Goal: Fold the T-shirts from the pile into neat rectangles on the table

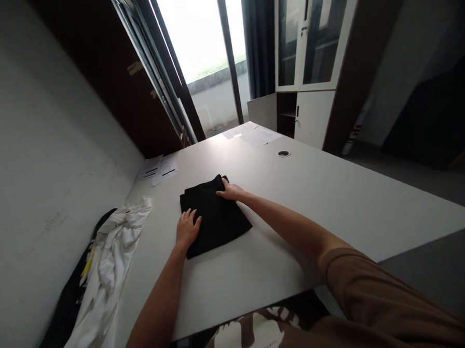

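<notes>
A folded black garment (215,219), possibly a pair of shorts, lies flat on the white table (281,202). Its folded layers show along the far edge, and its near edge is wider than the far one. My left hand (187,228) rests flat on the garment's left side, fingers a little spread. At the far right corner, my right hand (230,190) pinches the cloth between thumb and fingers, and the fabric bunches up slightly there. Part of the right fingers is hidden by the cloth.
White and black clothes (115,242) hang over the table's left edge by the wall. Printed papers (164,170) lie at the far left, and more sheets (254,135) at the far end. A round cable hole (283,154) is near the right edge. A cabinet (315,117) stands behind.
</notes>
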A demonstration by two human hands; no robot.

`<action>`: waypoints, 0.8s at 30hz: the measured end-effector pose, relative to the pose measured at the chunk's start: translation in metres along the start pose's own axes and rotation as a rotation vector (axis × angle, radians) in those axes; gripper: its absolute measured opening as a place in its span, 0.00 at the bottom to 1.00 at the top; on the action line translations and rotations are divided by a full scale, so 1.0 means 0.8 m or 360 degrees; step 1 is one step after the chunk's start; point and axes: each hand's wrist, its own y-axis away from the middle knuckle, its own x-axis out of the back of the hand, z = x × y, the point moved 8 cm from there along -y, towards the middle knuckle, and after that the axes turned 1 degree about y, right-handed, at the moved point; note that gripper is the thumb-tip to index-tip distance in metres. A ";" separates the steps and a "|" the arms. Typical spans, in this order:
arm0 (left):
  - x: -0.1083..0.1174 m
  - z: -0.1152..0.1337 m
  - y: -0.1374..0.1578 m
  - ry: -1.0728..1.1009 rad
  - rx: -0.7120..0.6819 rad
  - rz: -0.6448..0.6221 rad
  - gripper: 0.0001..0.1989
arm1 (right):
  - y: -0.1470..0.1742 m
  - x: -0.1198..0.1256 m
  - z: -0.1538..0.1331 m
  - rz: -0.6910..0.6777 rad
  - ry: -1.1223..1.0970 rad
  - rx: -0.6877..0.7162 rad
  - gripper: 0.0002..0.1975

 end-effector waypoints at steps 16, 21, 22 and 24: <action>-0.002 -0.003 0.000 0.0020 0.0014 0.0000 0.26 | -0.009 -0.002 0.025 -0.0204 -0.0566 -0.0185 0.48; -0.005 -0.005 0.000 0.0029 0.0005 0.0012 0.26 | -0.005 0.018 0.025 -0.0176 -0.0455 -0.0152 0.47; -0.004 -0.004 0.000 0.0025 0.0003 0.0015 0.26 | -0.003 0.023 0.023 -0.0125 -0.0386 -0.0137 0.45; -0.004 -0.003 0.000 0.0012 -0.0002 0.0019 0.26 | 0.001 0.028 0.016 -0.0069 -0.0218 -0.0092 0.40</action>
